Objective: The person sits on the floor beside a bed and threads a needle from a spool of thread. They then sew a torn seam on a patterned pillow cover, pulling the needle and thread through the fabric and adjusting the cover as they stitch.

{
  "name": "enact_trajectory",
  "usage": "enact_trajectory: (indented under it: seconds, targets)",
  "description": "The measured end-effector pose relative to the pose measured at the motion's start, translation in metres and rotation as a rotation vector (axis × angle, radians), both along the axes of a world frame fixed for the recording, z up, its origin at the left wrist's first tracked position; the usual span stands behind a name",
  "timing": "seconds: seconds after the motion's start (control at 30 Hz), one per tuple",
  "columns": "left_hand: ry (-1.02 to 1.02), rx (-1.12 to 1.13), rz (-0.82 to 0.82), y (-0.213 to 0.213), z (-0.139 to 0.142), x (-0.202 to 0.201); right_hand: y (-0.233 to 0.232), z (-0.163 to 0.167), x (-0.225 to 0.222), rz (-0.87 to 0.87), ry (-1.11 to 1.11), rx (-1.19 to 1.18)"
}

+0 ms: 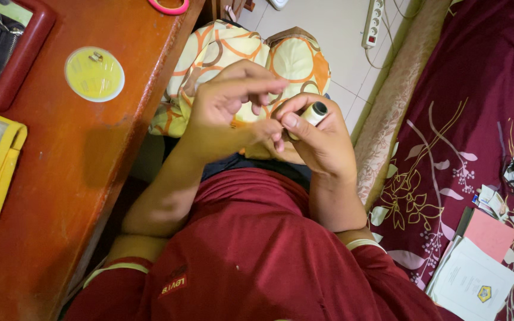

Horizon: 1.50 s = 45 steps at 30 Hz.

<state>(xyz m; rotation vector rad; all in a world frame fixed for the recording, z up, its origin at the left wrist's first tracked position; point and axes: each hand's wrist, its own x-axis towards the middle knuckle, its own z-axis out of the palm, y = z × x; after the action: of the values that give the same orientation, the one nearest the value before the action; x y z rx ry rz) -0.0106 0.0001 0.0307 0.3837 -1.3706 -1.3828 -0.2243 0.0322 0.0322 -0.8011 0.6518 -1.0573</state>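
Right hand (322,139) clasps small white tube (312,114), dark tip up, over lap. Left hand (233,110) fingers curled, pinching near tube's base; whether it grips anything, cannot tell. Advice: steady tube, keep tip upright, work above cushion (292,59).

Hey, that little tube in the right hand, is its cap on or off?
On, it seems: the small cream tube in the right hand ends in a dark round cap, with left hand fingers beside it.
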Motion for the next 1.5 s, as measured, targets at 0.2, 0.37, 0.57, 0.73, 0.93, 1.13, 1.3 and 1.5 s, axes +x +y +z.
enact_trajectory:
  seconds: [0.2, 0.37, 0.57, 0.73, 0.93, 1.13, 1.3, 1.5]
  targets:
    - [-0.251, 0.001, 0.172, 0.004, -0.004, -0.007, -0.005, -0.009, 0.004, 0.001, 0.029, 0.055]
    - [-0.043, 0.068, 0.128, -0.005, -0.03, -0.012, -0.013, -0.02, 0.006, 0.01, 0.02, 0.075]
    - [0.334, 0.51, -0.1, -0.019, -0.072, -0.011, -0.019, -0.037, 0.014, -0.042, -0.009, 0.07]
    - [0.432, 0.675, -0.125, -0.027, -0.105, -0.016, -0.027, -0.065, 0.022, -0.064, -0.058, -0.05]
    - [0.48, 0.667, -0.092, -0.03, -0.119, -0.018, -0.033, -0.095, 0.017, -0.016, -0.069, -0.02]
    - [0.443, 0.649, -0.071, -0.03, -0.116, -0.018, -0.037, -0.11, 0.015, 0.014, -0.112, -0.056]
    - [0.303, 0.568, 0.042, -0.031, -0.126, -0.021, -0.04, -0.118, 0.016, -0.007, -0.059, -0.127]
    - [0.088, 0.455, 0.207, -0.033, -0.138, -0.025, -0.044, -0.122, 0.023, -0.119, 0.111, -0.193]
